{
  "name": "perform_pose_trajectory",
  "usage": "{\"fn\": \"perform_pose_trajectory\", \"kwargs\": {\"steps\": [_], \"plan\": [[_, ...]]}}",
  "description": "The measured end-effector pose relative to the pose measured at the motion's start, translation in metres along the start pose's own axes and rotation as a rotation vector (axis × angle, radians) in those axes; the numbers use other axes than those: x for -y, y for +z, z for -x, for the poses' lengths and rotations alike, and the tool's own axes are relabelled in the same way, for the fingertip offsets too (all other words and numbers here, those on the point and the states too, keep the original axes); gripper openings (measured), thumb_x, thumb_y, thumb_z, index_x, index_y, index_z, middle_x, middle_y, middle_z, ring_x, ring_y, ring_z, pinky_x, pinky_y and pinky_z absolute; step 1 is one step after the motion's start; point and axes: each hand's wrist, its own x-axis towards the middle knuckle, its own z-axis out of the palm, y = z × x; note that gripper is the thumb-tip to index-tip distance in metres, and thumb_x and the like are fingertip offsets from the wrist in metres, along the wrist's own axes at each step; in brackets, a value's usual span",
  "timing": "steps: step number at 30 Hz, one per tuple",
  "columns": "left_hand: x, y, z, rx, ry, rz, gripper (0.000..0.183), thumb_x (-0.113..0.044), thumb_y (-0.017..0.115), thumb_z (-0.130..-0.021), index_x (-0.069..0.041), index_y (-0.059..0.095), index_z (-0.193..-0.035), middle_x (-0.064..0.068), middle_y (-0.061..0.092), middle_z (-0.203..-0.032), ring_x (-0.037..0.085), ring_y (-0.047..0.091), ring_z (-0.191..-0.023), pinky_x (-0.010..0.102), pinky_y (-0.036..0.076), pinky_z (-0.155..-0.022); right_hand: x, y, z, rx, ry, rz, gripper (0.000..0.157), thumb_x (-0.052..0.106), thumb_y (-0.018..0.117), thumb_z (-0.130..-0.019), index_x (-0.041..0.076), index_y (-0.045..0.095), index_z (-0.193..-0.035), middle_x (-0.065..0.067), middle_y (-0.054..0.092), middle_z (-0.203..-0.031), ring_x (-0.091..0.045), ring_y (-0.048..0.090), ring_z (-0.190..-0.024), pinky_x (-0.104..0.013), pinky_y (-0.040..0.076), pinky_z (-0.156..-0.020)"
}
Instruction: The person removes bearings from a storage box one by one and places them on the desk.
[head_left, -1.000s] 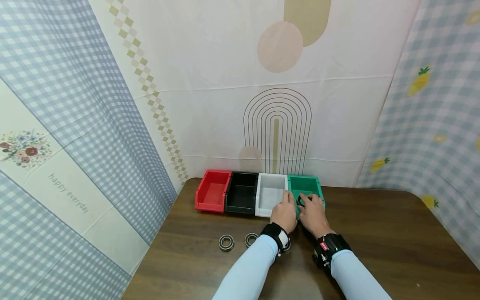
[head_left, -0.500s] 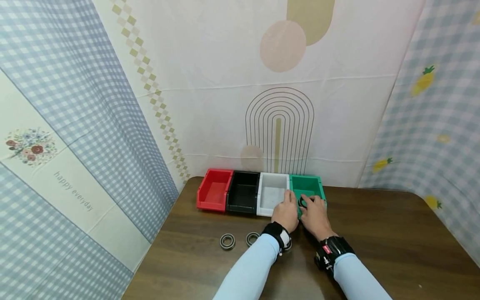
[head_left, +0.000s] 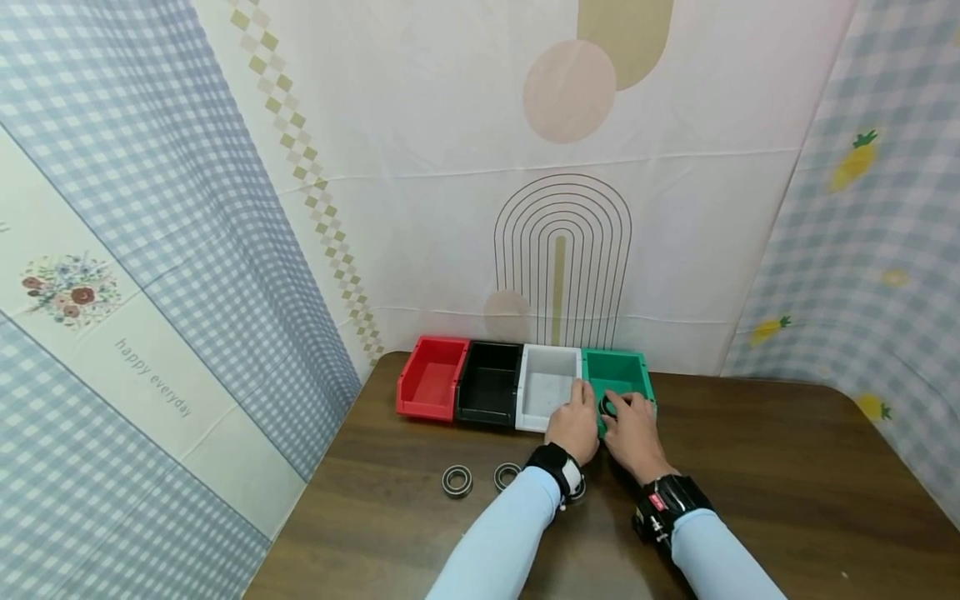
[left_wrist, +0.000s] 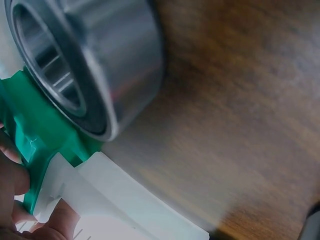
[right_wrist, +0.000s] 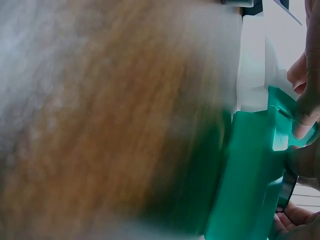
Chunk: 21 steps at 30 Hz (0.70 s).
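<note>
My right hand (head_left: 633, 433) reaches into the green bin (head_left: 617, 364) and pinches a ball bearing (head_left: 605, 407) between thumb and fingers. The right wrist view shows only a dark edge of that bearing (right_wrist: 287, 191). Beside it, my left hand (head_left: 573, 429) grips the adjoining walls of the green bin and the white bin (head_left: 534, 400), with fingers on both sides. In the left wrist view a large bearing (left_wrist: 125, 55) appears close to the camera. On the table lie two bearings, a left one (head_left: 457, 481) and a middle one (head_left: 507, 475); another (head_left: 577, 490) is partly hidden by my left wrist.
A black bin (head_left: 489, 383) and a red bin (head_left: 432, 379) continue the row to the left, side by side. The row stands near the back edge of the brown wooden table (head_left: 765, 467). A white patterned cloth (head_left: 420, 233) hangs behind it.
The whole head view has shifted slightly, so everything appears a little further right. Both hands keep their places at the bins, and the bearing stays in my right fingers.
</note>
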Motion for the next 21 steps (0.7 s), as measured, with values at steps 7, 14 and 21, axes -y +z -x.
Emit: {"fn": "perform_pose_trajectory", "kwargs": {"steps": [7, 14, 21], "plan": [[-0.0004, -0.0009, 0.0001, -0.002, 0.003, -0.004, 0.067, -0.037, 0.069, -0.088, -0.009, 0.049, -0.146, 0.007, 0.05, -0.143, 0.002, 0.046, -0.045, 0.016, 0.042, -0.041, 0.0011, -0.0022, 0.0038, 0.001, 0.0, -0.001, 0.049, 0.015, 0.056, -0.099, 0.005, 0.048, -0.147, -0.027, 0.047, -0.131, -0.042, 0.043, -0.12, -0.058, 0.041, -0.099], [-0.0004, -0.0062, 0.0006, 0.002, 0.006, 0.002, 0.068, -0.038, 0.07, -0.088, -0.009, 0.049, -0.146, 0.007, 0.05, -0.144, 0.001, 0.045, -0.045, 0.015, 0.041, -0.041, 0.0002, -0.0036, 0.0049, -0.006, -0.011, 0.003, 0.049, 0.015, 0.056, -0.099, 0.005, 0.048, -0.147, -0.026, 0.047, -0.132, -0.042, 0.043, -0.121, -0.059, 0.042, -0.099], [0.0002, -0.0078, 0.0017, 0.006, -0.002, 0.017, 0.071, -0.039, 0.071, -0.087, -0.009, 0.048, -0.147, 0.007, 0.049, -0.144, 0.002, 0.043, -0.044, 0.015, 0.039, -0.04, 0.0004, -0.0035, 0.0071, -0.007, -0.015, -0.001, 0.05, 0.016, 0.057, -0.099, 0.005, 0.048, -0.146, -0.025, 0.048, -0.131, -0.041, 0.043, -0.12, -0.057, 0.042, -0.099]]}}
